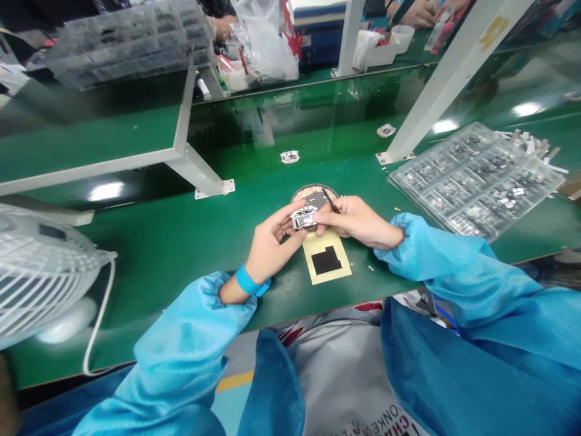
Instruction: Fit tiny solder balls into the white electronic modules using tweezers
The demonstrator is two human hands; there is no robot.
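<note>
My left hand [273,238] grips a small white device housing [303,217] by its left side, fingers and thumb closed around it. At the housing's right edge, my right hand [351,219] has its fingertips pinched together and also holds a dark, thin tool [330,200] that points up and back. Behind the housing is a round dish [315,194] with small pale pieces around a dark perforated middle. Just in front of my hands lies a yellow sheet [320,278] with a black cut shape [326,260] on it.
Similar white housings [289,157] [386,131] lie farther back on the green table [218,242]. A clear compartment tray [476,181] of small parts is at right, a white fan [45,266] at left. Metal posts [436,91] rise behind; another person's hands [420,13] show at top right.
</note>
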